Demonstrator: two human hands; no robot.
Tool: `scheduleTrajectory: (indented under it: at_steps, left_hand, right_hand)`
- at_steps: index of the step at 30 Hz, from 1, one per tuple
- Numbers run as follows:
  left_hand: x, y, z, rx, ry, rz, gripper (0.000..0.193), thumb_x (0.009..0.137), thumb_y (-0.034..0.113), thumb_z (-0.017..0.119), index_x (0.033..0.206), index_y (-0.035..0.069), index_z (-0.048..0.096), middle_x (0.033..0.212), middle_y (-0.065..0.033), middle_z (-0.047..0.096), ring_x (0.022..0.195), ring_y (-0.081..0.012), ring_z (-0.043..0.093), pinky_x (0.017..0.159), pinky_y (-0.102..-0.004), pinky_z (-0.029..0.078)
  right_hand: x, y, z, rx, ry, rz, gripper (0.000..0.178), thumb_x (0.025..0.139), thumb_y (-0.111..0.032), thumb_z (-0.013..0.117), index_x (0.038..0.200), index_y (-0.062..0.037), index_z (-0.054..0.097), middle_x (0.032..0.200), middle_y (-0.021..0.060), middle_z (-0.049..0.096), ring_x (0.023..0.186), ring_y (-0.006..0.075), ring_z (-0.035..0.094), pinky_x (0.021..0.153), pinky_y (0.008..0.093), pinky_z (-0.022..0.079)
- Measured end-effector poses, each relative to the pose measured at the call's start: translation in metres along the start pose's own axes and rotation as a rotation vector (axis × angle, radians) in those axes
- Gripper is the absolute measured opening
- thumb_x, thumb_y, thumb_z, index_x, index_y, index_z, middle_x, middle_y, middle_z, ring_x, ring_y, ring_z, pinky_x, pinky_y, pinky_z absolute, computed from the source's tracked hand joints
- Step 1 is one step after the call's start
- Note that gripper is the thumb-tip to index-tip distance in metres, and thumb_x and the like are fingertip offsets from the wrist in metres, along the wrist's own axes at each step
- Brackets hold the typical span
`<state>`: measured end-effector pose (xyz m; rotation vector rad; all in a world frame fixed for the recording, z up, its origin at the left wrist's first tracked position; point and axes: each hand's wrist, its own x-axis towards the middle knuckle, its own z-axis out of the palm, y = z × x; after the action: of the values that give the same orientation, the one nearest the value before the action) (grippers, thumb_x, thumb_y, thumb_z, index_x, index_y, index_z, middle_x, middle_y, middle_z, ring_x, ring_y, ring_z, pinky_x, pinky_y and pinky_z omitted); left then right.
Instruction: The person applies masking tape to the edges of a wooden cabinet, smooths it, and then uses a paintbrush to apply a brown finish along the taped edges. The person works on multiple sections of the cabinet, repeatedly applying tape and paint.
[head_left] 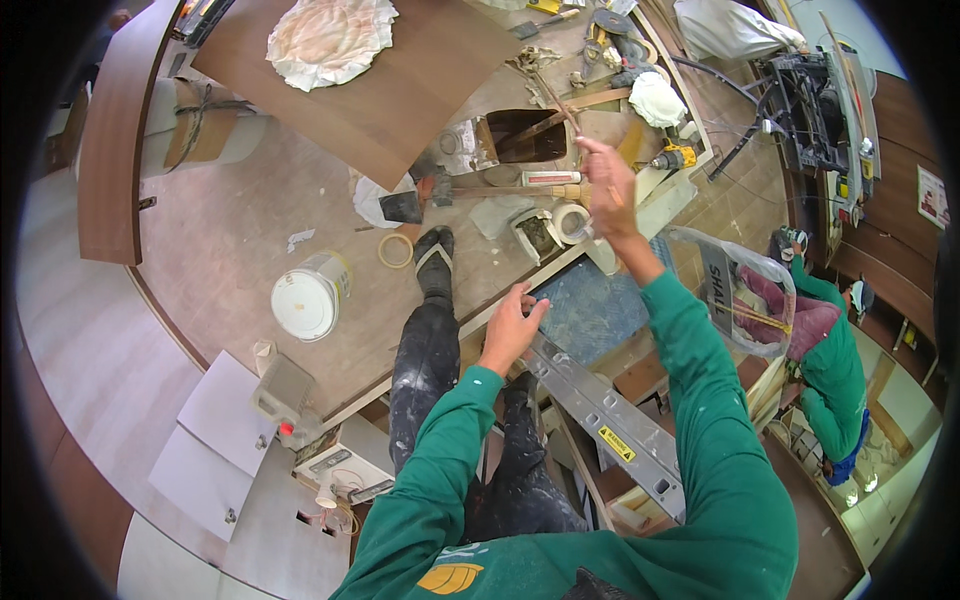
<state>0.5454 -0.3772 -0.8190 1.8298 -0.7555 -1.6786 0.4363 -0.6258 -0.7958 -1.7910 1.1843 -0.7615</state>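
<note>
Right hand pinches stick above cluttered worktop. Left hand empty, fingers parted, near worktop edge. Bucket on worktop; ladder alongside; co-worker at right.

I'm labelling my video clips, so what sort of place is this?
Probably an indoor room being fitted out or renovated, though it could be a workshop: there's a yellow power drill, a white lidded bucket and a metal ladder.
</note>
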Motion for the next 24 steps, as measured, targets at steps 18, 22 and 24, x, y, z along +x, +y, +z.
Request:
scheduleTrajectory:
  at_steps: [18, 22, 24]
  left_hand:
    - [0.010, 0.008, -0.009, -0.046, -0.030, -0.041, 0.062, 0.094, 0.034, 0.072, 0.140, -0.004, 0.055, 0.111, -0.0164, 0.073, 0.105, -0.0285, 0.071, 0.092, -0.0398, 0.053]
    - [0.013, 0.008, -0.010, -0.057, -0.010, -0.029, 0.062, 0.094, 0.033, 0.072, 0.140, -0.005, 0.055, 0.111, -0.0157, 0.073, 0.106, -0.0277, 0.070, 0.092, -0.0389, 0.052]
    - [0.014, 0.007, -0.009, -0.055, -0.004, -0.026, 0.062, 0.095, 0.033, 0.071, 0.140, -0.005, 0.055, 0.111, -0.0155, 0.073, 0.106, -0.0275, 0.070, 0.093, -0.0386, 0.052]
  right_hand:
    - [0.072, 0.113, 0.078, -0.200, -0.265, 0.261, 0.033, 0.080, -0.025, 0.067, 0.102, -0.0036, 0.080, 0.093, 0.0193, 0.077, 0.087, 0.0341, 0.075, 0.083, 0.0393, 0.059]
    - [0.079, 0.124, 0.095, -0.258, -0.257, 0.280, 0.032, 0.080, -0.025, 0.067, 0.101, -0.0038, 0.080, 0.093, 0.0208, 0.076, 0.090, 0.0366, 0.075, 0.086, 0.0410, 0.058]
    - [0.080, 0.124, 0.101, -0.277, -0.245, 0.293, 0.032, 0.080, -0.025, 0.068, 0.101, -0.0038, 0.080, 0.094, 0.0217, 0.076, 0.091, 0.0377, 0.074, 0.087, 0.0421, 0.058]
